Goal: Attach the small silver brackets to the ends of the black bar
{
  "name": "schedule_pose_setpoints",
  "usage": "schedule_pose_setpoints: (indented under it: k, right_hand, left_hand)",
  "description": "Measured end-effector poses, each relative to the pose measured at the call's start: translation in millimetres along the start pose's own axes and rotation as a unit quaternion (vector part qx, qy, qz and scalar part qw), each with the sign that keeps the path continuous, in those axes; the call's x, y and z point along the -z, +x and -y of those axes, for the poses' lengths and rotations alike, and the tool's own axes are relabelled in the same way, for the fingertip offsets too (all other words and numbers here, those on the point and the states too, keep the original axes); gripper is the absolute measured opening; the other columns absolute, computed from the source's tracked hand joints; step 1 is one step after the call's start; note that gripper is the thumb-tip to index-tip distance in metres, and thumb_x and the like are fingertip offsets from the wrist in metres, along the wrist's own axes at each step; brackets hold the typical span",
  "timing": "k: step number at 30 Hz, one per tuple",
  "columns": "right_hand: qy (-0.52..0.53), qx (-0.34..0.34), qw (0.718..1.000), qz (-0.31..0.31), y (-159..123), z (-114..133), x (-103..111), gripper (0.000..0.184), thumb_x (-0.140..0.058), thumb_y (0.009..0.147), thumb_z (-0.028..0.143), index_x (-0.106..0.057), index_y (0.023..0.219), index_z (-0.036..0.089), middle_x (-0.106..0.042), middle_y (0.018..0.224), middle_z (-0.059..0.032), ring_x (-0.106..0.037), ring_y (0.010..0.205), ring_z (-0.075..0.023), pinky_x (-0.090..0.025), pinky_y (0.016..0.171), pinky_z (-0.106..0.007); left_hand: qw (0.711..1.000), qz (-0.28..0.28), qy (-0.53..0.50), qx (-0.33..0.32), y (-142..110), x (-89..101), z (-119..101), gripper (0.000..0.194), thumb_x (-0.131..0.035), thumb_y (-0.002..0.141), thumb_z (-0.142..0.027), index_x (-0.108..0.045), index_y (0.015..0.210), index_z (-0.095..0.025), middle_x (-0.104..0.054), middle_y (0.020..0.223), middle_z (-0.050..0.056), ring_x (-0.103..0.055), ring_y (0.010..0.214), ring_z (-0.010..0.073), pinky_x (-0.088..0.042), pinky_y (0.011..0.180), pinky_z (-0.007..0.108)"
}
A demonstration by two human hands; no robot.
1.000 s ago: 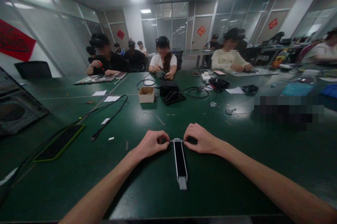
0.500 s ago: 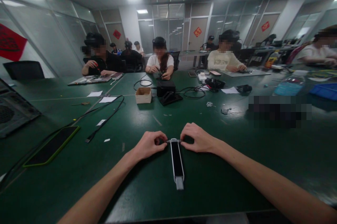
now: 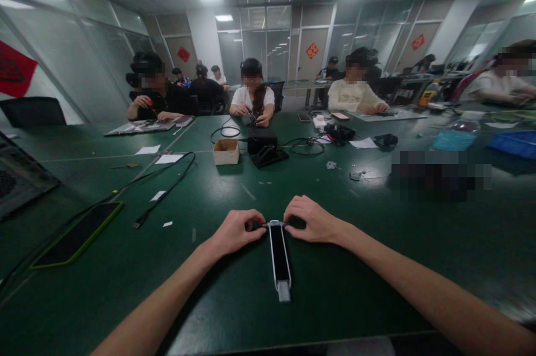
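On the green table in front of me lies a long, narrow device with a black face and a pale metal frame (image 3: 280, 255). A light grey block (image 3: 283, 292) sticks out of its near end. Across the far end runs a thin metal crosspiece (image 3: 274, 224). My left hand (image 3: 240, 231) pinches the left tip of that crosspiece between thumb and forefinger. At the opposite tip, my right hand (image 3: 309, 220) is closed in a similar pinch. The fingers cover both tips, so their exact shape is hidden.
A green-edged black mat (image 3: 79, 235) and a black cable (image 3: 171, 188) lie to the left. Ahead stand a small cardboard box (image 3: 226, 153) and a black device (image 3: 262, 141). Small metal parts (image 3: 355, 175) lie right of centre. Several people work across the table.
The whole view has shifted slightly, so the background sits a little further left. Both hands keep the same pinch at the crosspiece, and the device stays on the table.
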State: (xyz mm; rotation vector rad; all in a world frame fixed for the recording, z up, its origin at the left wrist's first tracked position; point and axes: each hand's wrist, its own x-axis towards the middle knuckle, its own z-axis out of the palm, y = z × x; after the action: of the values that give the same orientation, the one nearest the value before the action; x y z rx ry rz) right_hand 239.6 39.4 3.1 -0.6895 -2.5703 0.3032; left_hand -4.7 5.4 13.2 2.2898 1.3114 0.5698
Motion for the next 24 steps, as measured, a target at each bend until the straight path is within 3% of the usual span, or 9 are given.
schedule_pose_setpoints:
  k: [24]
  right_hand:
    - [0.0, -0.004, 1.0, 0.008, -0.1, -1.2, -0.2, 0.008, -0.059, 0.081, 0.024, -0.061, 0.086, 0.017, -0.062, 0.087, -0.0054, -0.052, 0.081, -0.0174, -0.039, 0.073, -0.032]
  left_hand:
    - [1.0, -0.004, 0.005, 0.009, 0.2, -0.1, -8.1, 0.013, -0.064, 0.079, -0.023, -0.068, 0.089, -0.016, -0.067, 0.072, -0.002, -0.054, 0.057, 0.0107, -0.042, 0.056, 0.02]
